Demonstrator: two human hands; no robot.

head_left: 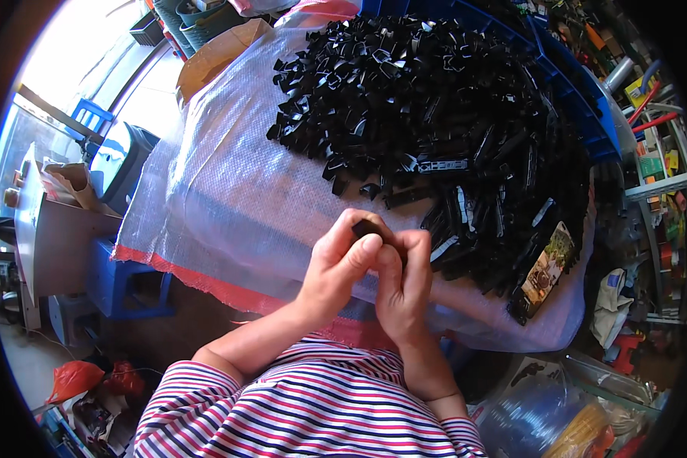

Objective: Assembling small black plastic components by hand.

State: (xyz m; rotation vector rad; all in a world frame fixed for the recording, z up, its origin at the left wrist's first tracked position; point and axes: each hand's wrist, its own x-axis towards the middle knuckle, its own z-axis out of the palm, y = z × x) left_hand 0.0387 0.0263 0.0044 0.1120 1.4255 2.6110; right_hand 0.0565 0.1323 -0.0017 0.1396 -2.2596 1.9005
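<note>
My left hand and my right hand meet just in front of my chest, above the near edge of a white woven plastic sheet. Both are closed, thumbs and fingers pinching a small black plastic piece between them. Most of that piece is hidden by my fingers. Beyond my hands a big heap of small black plastic pieces covers the sheet. Longer black strips lie on the heap's near right side. A few loose black pieces lie close to my fingertips.
A smartphone with a lit screen rests on the sheet's right side. Behind the heap stands a blue plastic crate. Cluttered shelves line the right. A blue stool is at left, and clear plastic bags lie lower right.
</note>
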